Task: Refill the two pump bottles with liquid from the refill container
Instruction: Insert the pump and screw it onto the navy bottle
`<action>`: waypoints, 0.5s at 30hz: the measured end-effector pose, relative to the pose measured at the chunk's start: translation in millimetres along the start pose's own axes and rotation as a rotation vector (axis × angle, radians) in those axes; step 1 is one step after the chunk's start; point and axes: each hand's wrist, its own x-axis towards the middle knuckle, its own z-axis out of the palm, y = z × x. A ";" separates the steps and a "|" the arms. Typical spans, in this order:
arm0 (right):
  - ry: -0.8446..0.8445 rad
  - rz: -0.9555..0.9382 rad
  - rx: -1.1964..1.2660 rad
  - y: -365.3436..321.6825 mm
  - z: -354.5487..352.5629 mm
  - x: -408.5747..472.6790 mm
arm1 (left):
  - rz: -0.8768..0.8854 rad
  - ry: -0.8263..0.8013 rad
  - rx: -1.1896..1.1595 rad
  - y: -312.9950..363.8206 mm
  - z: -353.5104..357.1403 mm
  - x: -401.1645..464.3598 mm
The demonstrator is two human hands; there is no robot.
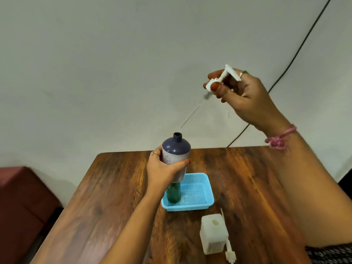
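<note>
My left hand (163,168) grips a dark blue bottle (176,149) with a pale label, held upright above the table with its neck open. My right hand (245,96) is raised high to the right and pinches a white pump head (222,79); its thin dip tube slants down-left, ending just above the bottle's mouth. A green bottle (173,194) stands in the left part of a light blue basket (198,205), partly hidden behind my left hand. A white square bottle (214,236) with an open hole on top stands nearer me, and a second white pump (228,246) lies beside it.
The wooden table (257,187) stands against a pale wall. A black cable (297,52) runs down the wall at the right. A dark red seat (21,197) is off the table's left side.
</note>
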 end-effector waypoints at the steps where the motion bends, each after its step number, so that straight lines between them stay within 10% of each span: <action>1: -0.010 -0.005 0.013 0.2 -2.2 3.3 | 0.003 0.009 -0.004 4.2 2.7 2.1; 15: -0.189 -0.031 -0.007 10.4 -22.2 18.6 | 0.092 0.047 0.039 38.5 31.1 2.9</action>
